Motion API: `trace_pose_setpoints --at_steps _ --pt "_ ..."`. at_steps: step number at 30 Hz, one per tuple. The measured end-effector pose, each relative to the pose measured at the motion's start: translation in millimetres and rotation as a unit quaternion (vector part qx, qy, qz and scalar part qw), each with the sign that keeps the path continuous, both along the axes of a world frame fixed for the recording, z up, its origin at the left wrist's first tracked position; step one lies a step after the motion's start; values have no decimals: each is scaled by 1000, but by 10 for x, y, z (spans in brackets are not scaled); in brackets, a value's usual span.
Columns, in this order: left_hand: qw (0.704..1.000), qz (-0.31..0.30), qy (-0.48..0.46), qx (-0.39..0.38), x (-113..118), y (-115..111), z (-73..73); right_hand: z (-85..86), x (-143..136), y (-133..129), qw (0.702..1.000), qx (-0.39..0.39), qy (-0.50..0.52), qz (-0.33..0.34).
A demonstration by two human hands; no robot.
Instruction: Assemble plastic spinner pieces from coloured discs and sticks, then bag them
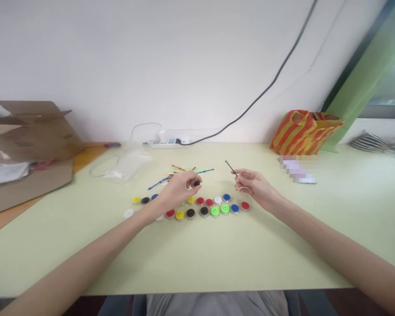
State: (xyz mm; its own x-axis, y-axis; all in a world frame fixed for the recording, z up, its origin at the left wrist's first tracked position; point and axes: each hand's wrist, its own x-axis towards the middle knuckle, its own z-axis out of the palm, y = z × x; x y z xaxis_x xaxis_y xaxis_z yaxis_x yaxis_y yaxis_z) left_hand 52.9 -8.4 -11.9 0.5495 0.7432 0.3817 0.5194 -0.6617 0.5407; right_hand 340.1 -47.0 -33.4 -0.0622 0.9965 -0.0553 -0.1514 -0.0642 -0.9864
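My left hand is closed on a small black round cap, above the rows of little pots. In my right hand a thin dark stick is pinched, its small flared tip pointing up and left. Below the hands stand two rows of small clear pots with coloured lids, among them a green one, a red one and a black one. My left forearm covers some of them. Behind my left hand lie several coloured sticks, such as a blue one, partly hidden.
An open cardboard box stands at the left, near a clear plastic bag. A power strip with a black cable lies against the wall. A striped bag stands at the back right.
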Motion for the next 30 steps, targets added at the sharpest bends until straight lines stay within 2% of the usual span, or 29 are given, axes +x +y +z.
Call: trace_pose_setpoints --at_steps 2,5,10,14,18,23,26,30 --pt "1000 12 -22 4 -41 -70 -40 13 -73 -24 1000 -14 1 9" --pt "998 21 -61 -2 18 -122 -23 63 -184 -50 999 -22 17 18" --pt "983 4 -130 -129 253 -194 40 176 -355 -83 999 1 45 21" --pt "967 -4 -171 -187 334 -236 -34 226 -444 -154 998 42 34 16" --pt "963 27 -191 -189 249 -235 -128 194 -524 -249 998 56 14 16" --pt "969 33 -199 -144 164 -273 -144 131 -620 -321 996 76 -4 39" --pt "972 18 -204 -116 205 -341 -140 124 -624 -341 995 90 -17 49" --pt "974 -40 -187 -120 280 -450 -123 108 -580 -355 990 121 -51 54"
